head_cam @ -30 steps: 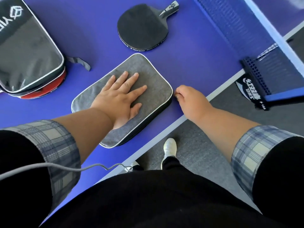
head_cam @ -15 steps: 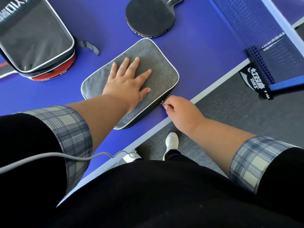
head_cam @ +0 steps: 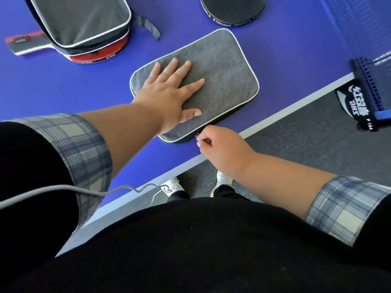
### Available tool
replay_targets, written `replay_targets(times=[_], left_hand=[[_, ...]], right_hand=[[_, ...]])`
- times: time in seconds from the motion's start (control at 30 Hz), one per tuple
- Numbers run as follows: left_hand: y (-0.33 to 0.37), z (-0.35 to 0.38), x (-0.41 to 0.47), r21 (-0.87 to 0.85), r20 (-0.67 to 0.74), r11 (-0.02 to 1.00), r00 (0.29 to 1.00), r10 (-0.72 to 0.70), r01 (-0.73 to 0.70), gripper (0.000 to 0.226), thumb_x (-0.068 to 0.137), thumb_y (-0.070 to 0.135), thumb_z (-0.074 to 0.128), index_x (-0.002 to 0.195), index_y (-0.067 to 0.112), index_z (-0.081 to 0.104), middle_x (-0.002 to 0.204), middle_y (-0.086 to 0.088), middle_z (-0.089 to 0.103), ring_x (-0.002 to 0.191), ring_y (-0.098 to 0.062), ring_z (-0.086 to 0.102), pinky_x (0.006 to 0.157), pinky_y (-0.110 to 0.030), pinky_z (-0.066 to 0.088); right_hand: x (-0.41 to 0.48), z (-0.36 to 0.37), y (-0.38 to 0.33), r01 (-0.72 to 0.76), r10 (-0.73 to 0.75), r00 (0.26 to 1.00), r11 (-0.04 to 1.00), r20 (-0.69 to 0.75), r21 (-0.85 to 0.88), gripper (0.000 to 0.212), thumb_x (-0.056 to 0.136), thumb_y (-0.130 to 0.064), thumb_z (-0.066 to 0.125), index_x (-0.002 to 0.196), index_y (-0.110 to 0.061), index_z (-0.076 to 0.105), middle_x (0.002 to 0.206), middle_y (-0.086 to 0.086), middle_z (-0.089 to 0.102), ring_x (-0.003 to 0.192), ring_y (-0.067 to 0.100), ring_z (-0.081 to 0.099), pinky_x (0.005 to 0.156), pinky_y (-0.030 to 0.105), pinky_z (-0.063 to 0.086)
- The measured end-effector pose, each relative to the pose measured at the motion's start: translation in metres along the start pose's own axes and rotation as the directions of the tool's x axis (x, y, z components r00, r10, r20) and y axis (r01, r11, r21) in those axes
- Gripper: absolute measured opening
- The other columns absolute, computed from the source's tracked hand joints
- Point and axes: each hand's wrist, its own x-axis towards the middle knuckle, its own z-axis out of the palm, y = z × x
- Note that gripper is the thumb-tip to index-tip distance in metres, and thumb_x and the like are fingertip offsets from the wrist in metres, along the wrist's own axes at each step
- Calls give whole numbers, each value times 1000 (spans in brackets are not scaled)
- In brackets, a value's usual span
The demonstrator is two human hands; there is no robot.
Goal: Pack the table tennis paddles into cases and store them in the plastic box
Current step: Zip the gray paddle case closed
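Note:
A grey fabric paddle case [head_cam: 220, 66] with white piping lies flat on the blue table near its front edge. My left hand [head_cam: 169, 92] rests flat on top of it, fingers spread. My right hand [head_cam: 220, 144] pinches the small metal zipper pull [head_cam: 197, 136] at the case's near edge. A black paddle [head_cam: 232, 9] lies beyond the case, cut off by the top of the frame. At the top left a black case [head_cam: 84, 17] lies over a red paddle [head_cam: 99, 53] whose handle sticks out to the left.
The blue table [head_cam: 63, 81] has a white edge line running diagonally past my right hand. The net and its black post clamp [head_cam: 359, 102] stand at the right. Grey carpet and my shoes show below the table edge. A grey cable crosses my left sleeve.
My right hand has slid the zipper pull leftward along the near edge of the grey case, from its right corner toward the near left corner. My left hand has stayed pressed on top.

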Motion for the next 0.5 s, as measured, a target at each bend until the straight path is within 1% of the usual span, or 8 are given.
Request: replay_targets(times=[0.13,0.23,0.3,0.33,0.37,0.43,0.47,0.5], left_hand=[[8,-4,-10,-206,-50,978,997,-55,43,71,92,61,51,154,35,28,166,-5,12,153,-28,1,122,-47,-2],[17,-3,-31,-383,-118,924,991,-68,18,59,95,43,60,149,30,41,162,-4,27,152,-25,10,124,-42,5],[22,0,-45,-435,-141,900,987,-72,3,51,96,38,60,145,27,49,156,-3,37,150,-25,20,123,-40,12],[23,1,-51,-438,-149,899,985,-88,14,46,96,36,60,141,26,53,151,-3,44,147,-26,28,121,-42,19],[25,0,-57,-430,-175,902,979,-106,21,40,96,35,61,134,25,60,142,-5,52,138,-31,40,116,-46,30],[30,-3,-71,-391,-319,917,946,-57,-77,24,93,34,64,110,20,71,110,-8,66,103,-35,60,90,-45,50],[34,-3,-78,-363,-377,918,926,11,-159,22,92,38,61,98,19,72,95,-5,67,85,-33,62,74,-38,51],[42,-1,-86,-339,-372,918,926,71,-207,27,92,43,55,91,21,70,85,-1,65,74,-30,62,63,-32,47]], right_hand=[[4,1,-15,-68,67,997,997,42,45,18,97,-34,59,104,-19,65,90,-10,66,90,15,60,78,31,47],[4,-21,-20,-56,65,985,996,162,-65,20,94,-44,60,96,-25,67,80,-13,61,84,11,60,71,27,44],[8,-44,-25,24,-8,995,984,95,-176,25,94,-47,57,81,-27,63,72,-9,60,73,14,58,62,31,43],[12,-55,-28,71,-68,997,978,21,-197,25,94,-46,56,82,-25,62,73,-7,62,73,16,58,63,33,44],[18,-65,-32,120,-134,989,974,-56,-194,21,95,-42,55,86,-25,64,78,-6,65,79,17,59,68,35,47],[36,-80,-38,244,-281,946,946,-164,-212,17,96,-32,55,102,-23,69,101,-4,67,98,19,59,86,37,48],[47,-83,-39,304,-354,918,917,-179,-258,22,96,-27,55,112,-21,69,115,0,65,110,22,57,96,37,44],[60,-85,-41,348,-414,895,882,-166,-318,28,96,-24,56,121,-19,68,128,5,61,120,26,53,103,37,39]])
